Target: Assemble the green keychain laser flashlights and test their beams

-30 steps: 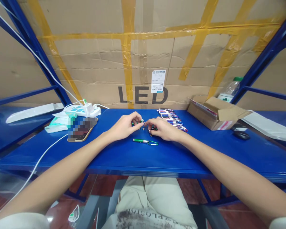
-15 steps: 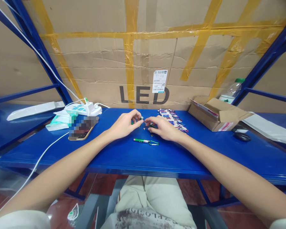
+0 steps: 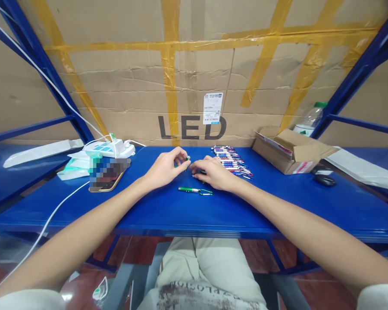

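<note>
My left hand [image 3: 166, 168] is closed in a pinch, raised slightly above the table. Between its thumb and fingers shows a small green metal piece [image 3: 176, 165], mostly hidden by the hand. Close by, my right hand [image 3: 214, 173] rests low with curled fingers at the tabletop. A tiny round silvery piece [image 3: 193, 175], like a button cell, shows at its fingertips; whatever lies under the palm is hidden. In front of both hands lies a green penlight [image 3: 188, 189] with a green carabiner clip [image 3: 206, 193] at its right end.
A row of blue, red and silver penlights [image 3: 231, 162] lies behind my right hand. Rightward are an open cardboard box [image 3: 291, 157], a black mouse [image 3: 325, 180] and a bottle [image 3: 312, 118]. A phone [image 3: 108, 183], tissue pack [image 3: 76, 168] and power strip [image 3: 114, 149] are left.
My right hand has lowered and shifted slightly left, its fingers now over the small round pieces seen on the table before. My left hand keeps its pinch. The whole view has shifted slightly.
</note>
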`<state>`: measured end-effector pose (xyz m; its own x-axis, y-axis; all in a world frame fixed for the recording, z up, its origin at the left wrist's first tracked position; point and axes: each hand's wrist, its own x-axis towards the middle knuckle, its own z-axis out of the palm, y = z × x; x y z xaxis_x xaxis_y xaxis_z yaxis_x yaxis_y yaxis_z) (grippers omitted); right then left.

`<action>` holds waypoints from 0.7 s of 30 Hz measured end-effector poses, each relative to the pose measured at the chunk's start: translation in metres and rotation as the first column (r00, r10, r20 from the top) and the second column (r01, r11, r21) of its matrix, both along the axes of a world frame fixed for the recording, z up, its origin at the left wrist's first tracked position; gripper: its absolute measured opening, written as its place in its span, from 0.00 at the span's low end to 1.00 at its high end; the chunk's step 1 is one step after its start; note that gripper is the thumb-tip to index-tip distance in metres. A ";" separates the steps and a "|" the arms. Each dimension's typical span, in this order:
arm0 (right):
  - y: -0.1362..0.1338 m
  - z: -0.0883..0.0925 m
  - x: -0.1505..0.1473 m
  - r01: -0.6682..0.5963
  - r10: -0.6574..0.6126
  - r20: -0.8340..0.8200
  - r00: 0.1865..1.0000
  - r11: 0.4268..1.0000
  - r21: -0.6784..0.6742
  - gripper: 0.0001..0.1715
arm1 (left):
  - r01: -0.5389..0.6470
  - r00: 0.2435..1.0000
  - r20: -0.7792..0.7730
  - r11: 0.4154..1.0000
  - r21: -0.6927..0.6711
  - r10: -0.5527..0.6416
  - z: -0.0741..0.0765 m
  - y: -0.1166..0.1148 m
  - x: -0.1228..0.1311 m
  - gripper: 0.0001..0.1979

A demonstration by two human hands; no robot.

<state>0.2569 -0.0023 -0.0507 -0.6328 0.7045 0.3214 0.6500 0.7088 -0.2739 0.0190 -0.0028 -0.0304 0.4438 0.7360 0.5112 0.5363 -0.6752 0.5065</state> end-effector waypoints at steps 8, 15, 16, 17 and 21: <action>0.001 -0.001 -0.002 -0.012 0.011 -0.033 0.999 0.999 -0.032 0.11 | -0.006 1.000 -0.007 1.000 0.005 0.006 0.001 -0.001 0.000 0.14; 0.003 0.000 0.000 0.001 -0.008 -0.084 0.996 0.996 -0.084 0.16 | -0.001 1.000 -0.007 1.000 0.010 0.001 0.000 0.001 -0.001 0.14; 0.002 0.001 0.000 0.003 -0.011 -0.086 0.996 0.996 -0.090 0.17 | -0.002 1.000 -0.009 1.000 0.011 0.002 0.000 0.001 -0.001 0.13; 0.001 0.003 0.001 0.000 -0.009 -0.088 0.996 0.995 -0.099 0.17 | -0.005 1.000 -0.011 1.000 0.011 0.006 0.000 0.001 -0.001 0.13; -0.001 0.008 0.005 -0.049 0.036 -0.099 0.994 0.989 -0.137 0.16 | -0.006 0.999 -0.044 1.000 -0.019 0.005 0.001 0.000 0.000 0.14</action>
<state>0.2622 -0.0033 -0.0428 -0.6339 0.7196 0.2835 0.5859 0.6860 -0.4313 0.0185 -0.0027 -0.0298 0.4611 0.7478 0.4777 0.5618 -0.6627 0.4951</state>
